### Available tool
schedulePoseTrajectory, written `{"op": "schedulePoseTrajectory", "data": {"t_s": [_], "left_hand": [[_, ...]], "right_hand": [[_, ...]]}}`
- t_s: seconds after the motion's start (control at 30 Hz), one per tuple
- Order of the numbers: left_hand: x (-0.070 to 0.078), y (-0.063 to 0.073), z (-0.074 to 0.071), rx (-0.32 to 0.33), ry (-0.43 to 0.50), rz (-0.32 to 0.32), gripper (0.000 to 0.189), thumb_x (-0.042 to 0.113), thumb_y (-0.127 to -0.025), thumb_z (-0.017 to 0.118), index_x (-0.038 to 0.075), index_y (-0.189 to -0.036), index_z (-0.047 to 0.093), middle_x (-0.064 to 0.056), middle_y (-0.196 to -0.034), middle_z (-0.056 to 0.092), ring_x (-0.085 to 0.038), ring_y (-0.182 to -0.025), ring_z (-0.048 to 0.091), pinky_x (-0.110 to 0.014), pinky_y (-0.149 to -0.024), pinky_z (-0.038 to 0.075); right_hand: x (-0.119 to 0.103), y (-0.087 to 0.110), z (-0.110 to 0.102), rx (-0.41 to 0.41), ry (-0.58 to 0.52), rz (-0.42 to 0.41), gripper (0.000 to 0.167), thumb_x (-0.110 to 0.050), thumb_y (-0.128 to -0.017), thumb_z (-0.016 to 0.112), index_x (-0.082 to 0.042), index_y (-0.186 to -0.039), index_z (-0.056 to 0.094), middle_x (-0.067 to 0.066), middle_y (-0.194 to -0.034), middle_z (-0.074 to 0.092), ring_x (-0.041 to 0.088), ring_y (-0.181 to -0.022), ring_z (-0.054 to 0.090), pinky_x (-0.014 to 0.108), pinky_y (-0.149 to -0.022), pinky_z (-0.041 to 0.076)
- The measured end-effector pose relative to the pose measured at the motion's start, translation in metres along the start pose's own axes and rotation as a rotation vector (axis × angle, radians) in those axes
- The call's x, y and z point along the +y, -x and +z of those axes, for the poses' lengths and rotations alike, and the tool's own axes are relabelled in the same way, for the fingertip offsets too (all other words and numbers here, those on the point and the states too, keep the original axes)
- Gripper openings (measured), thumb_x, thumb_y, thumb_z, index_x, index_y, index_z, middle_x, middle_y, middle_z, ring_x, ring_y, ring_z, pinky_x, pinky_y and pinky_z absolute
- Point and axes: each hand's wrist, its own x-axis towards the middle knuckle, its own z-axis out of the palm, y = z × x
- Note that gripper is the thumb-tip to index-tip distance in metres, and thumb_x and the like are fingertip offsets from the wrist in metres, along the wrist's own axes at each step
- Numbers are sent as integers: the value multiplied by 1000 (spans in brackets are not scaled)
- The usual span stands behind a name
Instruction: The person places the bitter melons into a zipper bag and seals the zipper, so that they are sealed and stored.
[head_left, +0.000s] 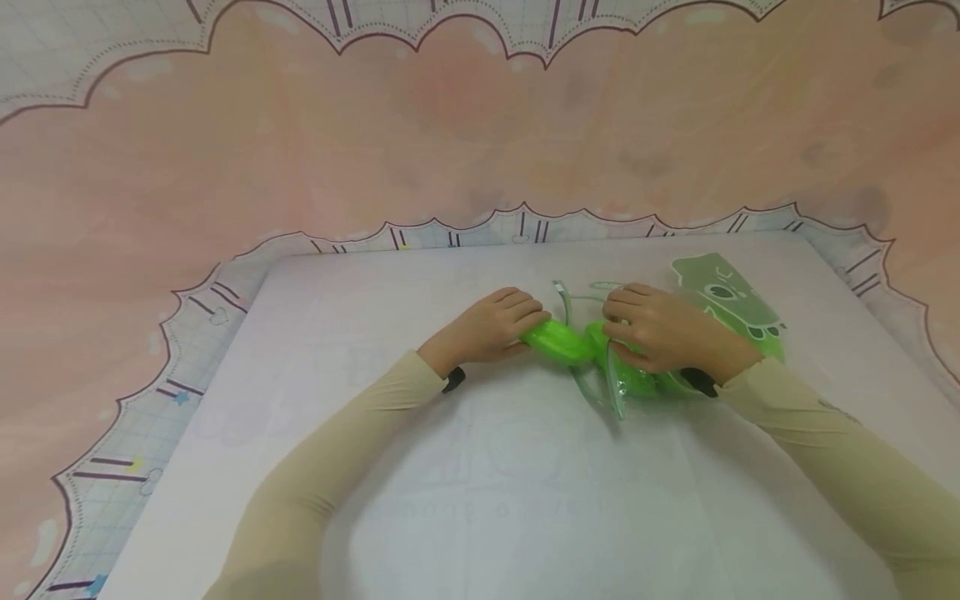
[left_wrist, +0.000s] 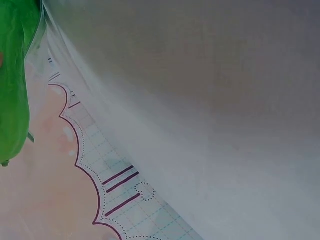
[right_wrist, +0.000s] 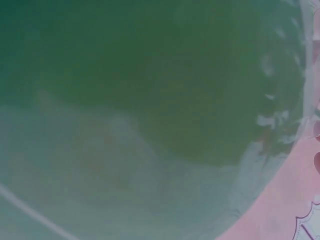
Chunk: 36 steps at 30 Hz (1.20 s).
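My left hand (head_left: 495, 325) grips the near end of a long, rounded, bright green thing (head_left: 558, 343), whose kind I cannot tell. In the left wrist view its smooth body (left_wrist: 12, 110) tapers to a small nub. The right hand (head_left: 660, 329) holds the edge of a clear plastic bag with green strips (head_left: 615, 392) along its mouth. More bright green material (head_left: 636, 379) lies within the bag, below that hand. Green seen through clear plastic (right_wrist: 150, 165) fills most of the right wrist view, with fingertips (right_wrist: 317, 162) at the right edge.
A green cartoon face with a white outline (head_left: 731, 292) lies beyond the right hand, seemingly part of the bag. Everything rests on a white tabletop (head_left: 480, 483). A pink cloth with scalloped, patterned borders (head_left: 450, 125) surrounds the table.
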Motion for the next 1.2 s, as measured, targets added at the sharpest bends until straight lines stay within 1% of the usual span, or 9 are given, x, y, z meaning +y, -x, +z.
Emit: {"op": "schedulePoseTrajectory", "data": {"t_s": [0.2,0.3,0.43,0.6,0.7,0.83,1.0,1.2], "left_hand": [[1,-4,0,-6,-4,3,41,28,-83,69,7,-116,60,-5,-109,64,-20,-104,58,-32,-98,45],[1,-6,1,-4,0,1,41,28,-83,69,7,-116,60,-5,-109,64,-20,-104,58,-31,-97,45],[2,-10,3,-18,11,-5,40,28,-84,68,7,-117,60,-5,-110,64,-20,-105,58,-31,-98,45],[4,-15,3,-37,19,-7,38,29,-86,67,7,-117,60,-5,-112,65,-19,-107,58,-31,-100,44],[5,-18,3,-44,10,-3,38,30,-86,66,8,-117,61,-4,-113,65,-19,-108,58,-30,-100,44],[7,-22,3,-48,-7,8,38,30,-86,65,9,-117,61,-3,-113,64,-18,-108,57,-30,-100,44],[8,-26,4,-45,-1,10,40,31,-86,66,9,-118,60,-3,-115,64,-18,-109,57,-30,-102,43],[9,-30,7,-57,-2,5,40,33,-88,63,10,-120,60,-4,-118,63,-19,-112,56,-30,-104,41]], "right_hand": [[0,0,0,-12,-1,9,13,-18,-80,56,-6,-77,61,7,-79,59,25,-78,55,39,-74,50],[1,0,0,-4,-3,2,14,-18,-81,54,-6,-76,60,7,-78,58,25,-77,54,38,-73,50],[1,0,1,7,0,-6,17,-19,-84,51,-6,-75,59,8,-78,58,25,-77,54,39,-73,50],[1,0,0,-1,0,4,12,-18,-78,58,-6,-76,60,8,-79,59,26,-78,55,39,-73,50],[1,0,0,-8,0,11,11,-17,-76,60,-6,-76,60,8,-79,59,26,-79,55,39,-74,51],[1,1,1,-8,0,15,11,-18,-77,59,-6,-76,60,8,-79,60,26,-79,56,40,-74,51],[1,1,1,-5,0,14,14,-19,-81,55,-6,-76,59,9,-79,59,27,-79,57,41,-74,51],[1,1,0,-11,-1,15,11,-17,-77,59,-6,-76,59,8,-79,60,26,-79,57,40,-74,51]]}}
